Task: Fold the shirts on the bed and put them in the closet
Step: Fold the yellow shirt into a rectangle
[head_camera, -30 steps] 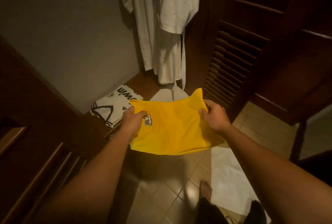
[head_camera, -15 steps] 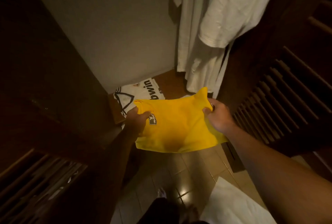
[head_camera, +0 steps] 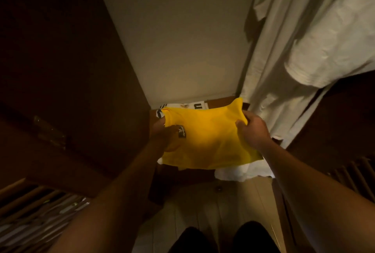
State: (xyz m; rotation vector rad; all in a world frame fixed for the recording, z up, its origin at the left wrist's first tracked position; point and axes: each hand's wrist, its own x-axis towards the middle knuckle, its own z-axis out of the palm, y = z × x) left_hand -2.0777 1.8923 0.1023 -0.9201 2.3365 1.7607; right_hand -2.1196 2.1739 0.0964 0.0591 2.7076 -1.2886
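Note:
A folded yellow shirt [head_camera: 209, 137] with a small dark badge is held flat between both hands, low inside the open closet. My left hand [head_camera: 162, 133] grips its left edge near the badge, fingers curled under the cloth. My right hand [head_camera: 253, 131] grips its right edge, thumb on top. Directly under the yellow shirt lies a folded white shirt with black trim and lettering [head_camera: 194, 105] on the closet's wooden floor [head_camera: 221, 100]; only its far edge shows. How far apart the two shirts are cannot be told.
A white robe [head_camera: 300, 50] hangs at the right inside the closet. The pale back wall [head_camera: 182, 39] stands ahead. Dark louvred doors flank the opening at left [head_camera: 30, 212] and right [head_camera: 357, 173]. White cloth [head_camera: 239, 173] lies at the closet's front edge. Tiled floor [head_camera: 203, 208] is below.
I have stepped closer to the closet. Both hands carried the yellow shirt forward and down, over the white shirt, which is now mostly covered.

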